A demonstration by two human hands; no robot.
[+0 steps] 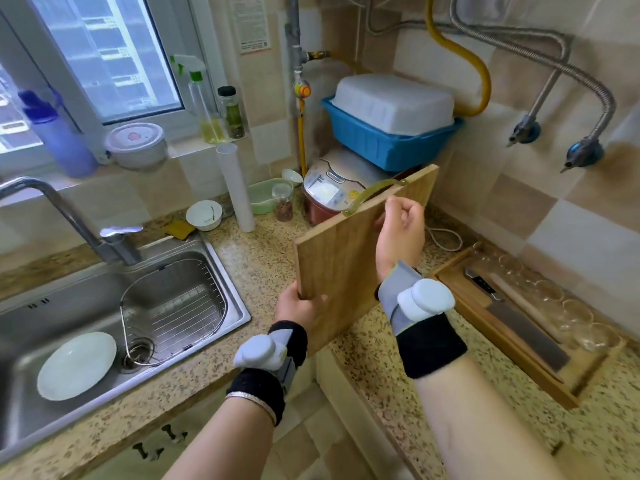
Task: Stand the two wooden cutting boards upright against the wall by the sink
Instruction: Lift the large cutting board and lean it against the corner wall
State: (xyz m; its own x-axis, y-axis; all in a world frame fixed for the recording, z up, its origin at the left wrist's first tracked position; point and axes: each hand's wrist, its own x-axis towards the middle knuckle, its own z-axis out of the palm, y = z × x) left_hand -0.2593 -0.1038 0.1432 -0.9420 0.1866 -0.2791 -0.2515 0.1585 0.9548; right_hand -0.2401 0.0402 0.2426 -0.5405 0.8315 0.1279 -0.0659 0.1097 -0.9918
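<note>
A wooden cutting board [341, 251] with a greenish handle at its top edge is held in the air over the counter corner, tilted. My left hand [299, 306] grips its lower left corner. My right hand [401, 226] is closed on its upper right edge near the handle. A second wooden board [512, 344] lies flat on the counter at the right, with a cleaver [519, 320] and a row of glasses on it. The steel sink [121, 306] is at the left, below a tiled wall and window.
A rice cooker [332, 194] stands in the corner under a blue bin [388, 140] with a white lid. Bowls, jars, a white tube [237, 188] and bottles crowd the back counter and sill. A white plate [76, 365] and wire rack lie in the sink. The faucet [69, 216] rises behind.
</note>
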